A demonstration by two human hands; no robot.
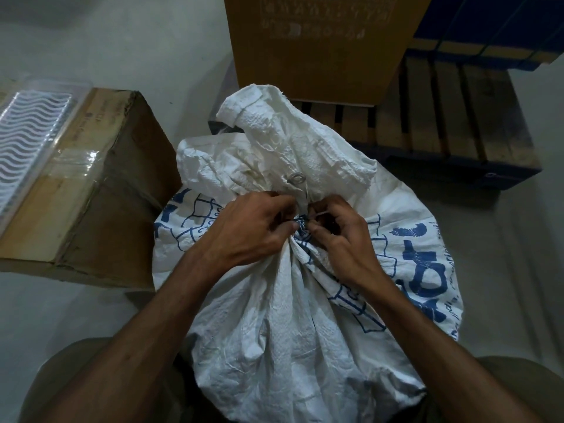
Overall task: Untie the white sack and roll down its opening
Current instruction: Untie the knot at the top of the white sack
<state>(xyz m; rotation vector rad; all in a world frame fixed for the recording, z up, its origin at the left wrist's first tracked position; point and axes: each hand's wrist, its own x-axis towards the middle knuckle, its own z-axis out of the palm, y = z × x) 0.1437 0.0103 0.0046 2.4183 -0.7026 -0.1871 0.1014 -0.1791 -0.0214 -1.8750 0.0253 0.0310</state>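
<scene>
A white woven sack (pixel 293 325) with blue print stands on the floor between my knees. Its neck is gathered and bound by a thin tie (pixel 305 222). Above the tie the loose mouth of the sack (pixel 274 141) flops up and back, crumpled. My left hand (pixel 250 230) pinches the tie and the gathered neck from the left. From the right, my right hand (pixel 338 236) grips the same knot with its fingertips. The knot itself is mostly hidden between my fingers.
A brown cardboard box (pixel 100 193) sits to the left with a clear plastic tray (pixel 30 132) on top. A taller cardboard box (pixel 317 47) stands behind the sack on a wooden pallet (pixel 451 117). Blue crates (pixel 488 29) are at the far right. The floor (pixel 61 315) is pale concrete.
</scene>
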